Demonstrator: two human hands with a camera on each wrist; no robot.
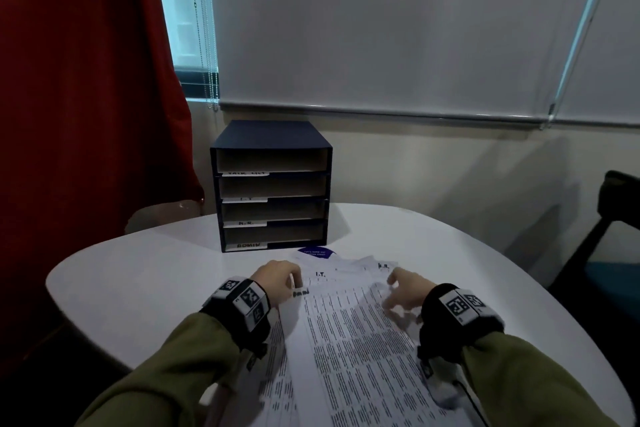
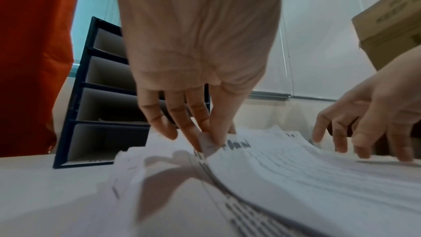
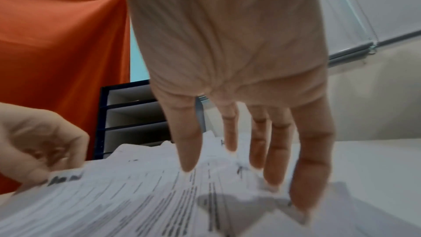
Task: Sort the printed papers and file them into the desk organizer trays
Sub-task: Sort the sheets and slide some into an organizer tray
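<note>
A loose pile of printed papers (image 1: 349,333) lies on the white table in front of me, sheets marked ADMIN, I.T. and H.R. My left hand (image 1: 277,279) pinches the top left corner of the uppermost sheet (image 2: 284,165), the one marked ADMIN, and bends it upward. My right hand (image 1: 403,295) hovers over the pile's right edge with fingers (image 3: 189,152) spread and straight, tips touching the paper. A dark blue organizer (image 1: 272,185) with four labelled trays stands behind the pile, its slots showing no paper.
The round white table (image 1: 145,281) has bare surface left and right of the pile. A red curtain (image 1: 86,80) hangs at the left, a dark chair (image 1: 609,225) stands at the right. A purple sticker (image 1: 315,251) lies between organizer and papers.
</note>
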